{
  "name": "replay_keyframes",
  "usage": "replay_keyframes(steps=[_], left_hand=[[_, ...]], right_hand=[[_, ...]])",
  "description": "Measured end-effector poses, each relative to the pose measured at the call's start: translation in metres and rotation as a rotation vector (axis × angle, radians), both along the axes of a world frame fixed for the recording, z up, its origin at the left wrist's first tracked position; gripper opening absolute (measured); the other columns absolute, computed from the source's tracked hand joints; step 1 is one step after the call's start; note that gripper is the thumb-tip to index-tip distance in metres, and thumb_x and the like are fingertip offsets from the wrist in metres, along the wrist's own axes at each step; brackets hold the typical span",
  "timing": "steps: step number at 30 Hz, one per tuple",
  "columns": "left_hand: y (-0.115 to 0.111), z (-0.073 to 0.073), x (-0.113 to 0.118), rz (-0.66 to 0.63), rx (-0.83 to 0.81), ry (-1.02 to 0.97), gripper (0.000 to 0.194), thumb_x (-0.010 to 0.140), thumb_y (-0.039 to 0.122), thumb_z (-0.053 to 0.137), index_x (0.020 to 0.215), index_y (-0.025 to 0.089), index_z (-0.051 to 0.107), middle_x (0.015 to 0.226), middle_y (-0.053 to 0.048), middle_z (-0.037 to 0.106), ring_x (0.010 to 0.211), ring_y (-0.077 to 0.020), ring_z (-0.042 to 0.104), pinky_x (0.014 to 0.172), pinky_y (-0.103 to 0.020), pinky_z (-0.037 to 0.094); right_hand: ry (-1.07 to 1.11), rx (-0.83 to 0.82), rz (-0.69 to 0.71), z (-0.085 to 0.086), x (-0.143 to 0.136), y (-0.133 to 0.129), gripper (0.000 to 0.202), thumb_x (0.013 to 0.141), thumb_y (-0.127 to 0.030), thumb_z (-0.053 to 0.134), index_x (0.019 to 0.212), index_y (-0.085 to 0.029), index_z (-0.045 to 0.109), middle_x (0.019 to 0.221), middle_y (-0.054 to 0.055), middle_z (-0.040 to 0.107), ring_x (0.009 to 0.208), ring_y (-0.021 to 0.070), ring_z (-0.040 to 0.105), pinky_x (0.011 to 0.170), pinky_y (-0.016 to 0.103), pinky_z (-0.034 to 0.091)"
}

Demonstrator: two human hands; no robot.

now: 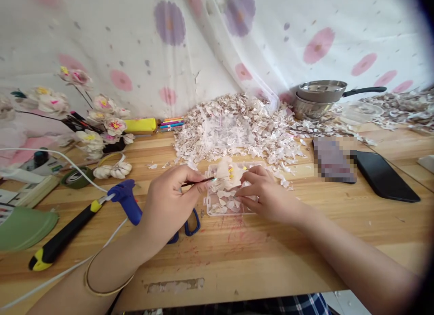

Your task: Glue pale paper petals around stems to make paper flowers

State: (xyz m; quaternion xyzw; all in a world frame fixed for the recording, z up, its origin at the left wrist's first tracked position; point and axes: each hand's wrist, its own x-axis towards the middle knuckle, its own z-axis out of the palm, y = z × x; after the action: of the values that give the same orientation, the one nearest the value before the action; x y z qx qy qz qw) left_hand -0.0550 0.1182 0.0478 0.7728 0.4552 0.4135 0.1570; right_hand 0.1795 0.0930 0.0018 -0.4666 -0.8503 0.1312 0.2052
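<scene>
My left hand pinches the dark thin stem of a handmade flower between thumb and fingers. The flower has pale, translucent petals with yellow bits at its centre, and it is held over a clear plastic compartment box. Loose whitish petal pieces lie in the box. Close by on the flower's right, my right hand has its fingers bent together above the box. Whatever sits between those fingertips is too small to make out.
Blue-handled scissors lie partly under my left wrist. A glue gun with a white cord is at the left, near finished flowers. Behind the box spreads a petal heap. Pans and a black phone stand right.
</scene>
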Motion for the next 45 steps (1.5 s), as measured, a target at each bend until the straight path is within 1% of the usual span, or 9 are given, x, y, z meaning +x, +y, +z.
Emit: replay_keyframes(steps=[5,10,14,19,24,30,35,40,45], left_hand=[[-0.001,0.001,0.002,-0.068,0.03,-0.058,0.013,0.077,0.018,0.067,0.069,0.026,0.061,0.071,0.0,0.07,0.071,-0.0193,0.067,0.065,-0.034,0.054],[0.001,0.008,-0.002,0.052,-0.033,-0.299,0.013,0.074,0.022,0.071,0.068,0.025,0.059,0.069,0.002,0.07,0.066,-0.0175,0.066,0.063,-0.032,0.055],[0.003,0.013,-0.007,0.068,-0.087,-0.385,0.014,0.072,0.021,0.073,0.069,0.024,0.06,0.068,0.003,0.07,0.066,-0.016,0.065,0.063,-0.03,0.055],[0.004,0.014,-0.007,0.06,-0.063,-0.384,0.015,0.072,0.02,0.075,0.07,0.023,0.061,0.069,0.003,0.069,0.066,-0.0143,0.065,0.062,-0.027,0.054],[0.004,0.017,-0.008,0.051,-0.042,-0.339,0.015,0.073,0.019,0.074,0.07,0.022,0.06,0.067,0.004,0.068,0.064,-0.0139,0.065,0.06,-0.026,0.055],[0.005,0.016,-0.006,0.018,-0.055,-0.279,0.015,0.075,0.017,0.072,0.069,0.023,0.06,0.066,0.004,0.068,0.064,-0.0148,0.066,0.058,-0.027,0.055],[0.007,0.014,-0.005,0.001,-0.056,-0.276,0.015,0.075,0.017,0.071,0.068,0.022,0.06,0.066,0.004,0.068,0.064,-0.0139,0.066,0.058,-0.024,0.054],[0.007,0.012,-0.006,-0.006,-0.05,-0.284,0.014,0.076,0.019,0.072,0.069,0.021,0.06,0.066,0.005,0.067,0.062,-0.0123,0.064,0.055,-0.022,0.051],[0.006,0.013,-0.005,-0.007,-0.045,-0.284,0.015,0.075,0.019,0.072,0.068,0.021,0.059,0.064,0.004,0.067,0.062,-0.0131,0.064,0.056,-0.023,0.052]], right_hand=[[-0.059,0.089,-0.077,-0.001,0.007,0.003,0.022,0.091,-0.024,0.06,0.074,-0.021,0.075,0.101,0.012,0.063,0.103,0.03,0.044,0.087,0.047,0.044],[-0.028,0.09,-0.066,-0.005,0.006,0.008,0.017,0.091,-0.025,0.06,0.086,-0.025,0.076,0.106,0.01,0.063,0.102,0.0287,0.047,0.088,0.049,0.046],[0.041,0.078,-0.098,-0.01,-0.008,0.014,0.016,0.09,-0.024,0.062,0.083,-0.024,0.076,0.109,0.009,0.063,0.107,0.0293,0.047,0.093,0.051,0.044],[0.115,0.02,-0.083,-0.013,-0.029,0.019,0.012,0.089,-0.025,0.064,0.092,-0.025,0.076,0.105,0.009,0.065,0.1,0.027,0.051,0.088,0.048,0.047],[0.009,0.107,-0.156,-0.016,-0.022,0.023,0.016,0.09,-0.022,0.061,0.099,-0.022,0.075,0.104,0.012,0.064,0.102,0.0296,0.051,0.088,0.05,0.046],[-0.168,0.023,-0.047,-0.009,-0.016,0.018,0.026,0.081,-0.018,0.067,0.104,-0.028,0.072,0.127,0.009,0.057,0.115,0.0336,0.045,0.099,0.057,0.035],[-0.146,0.028,-0.049,-0.006,-0.02,0.014,0.02,0.086,-0.022,0.065,0.102,-0.03,0.073,0.127,0.009,0.058,0.116,0.0326,0.045,0.1,0.056,0.033],[-0.081,-0.023,0.062,-0.003,-0.02,0.013,0.027,0.086,-0.013,0.057,0.1,-0.03,0.073,0.135,0.006,0.054,0.12,0.0312,0.044,0.099,0.053,0.036],[-0.133,0.071,-0.075,-0.013,-0.028,0.028,0.033,0.089,-0.012,0.052,0.114,-0.024,0.069,0.131,0.014,0.056,0.122,0.0344,0.044,0.096,0.053,0.04]])
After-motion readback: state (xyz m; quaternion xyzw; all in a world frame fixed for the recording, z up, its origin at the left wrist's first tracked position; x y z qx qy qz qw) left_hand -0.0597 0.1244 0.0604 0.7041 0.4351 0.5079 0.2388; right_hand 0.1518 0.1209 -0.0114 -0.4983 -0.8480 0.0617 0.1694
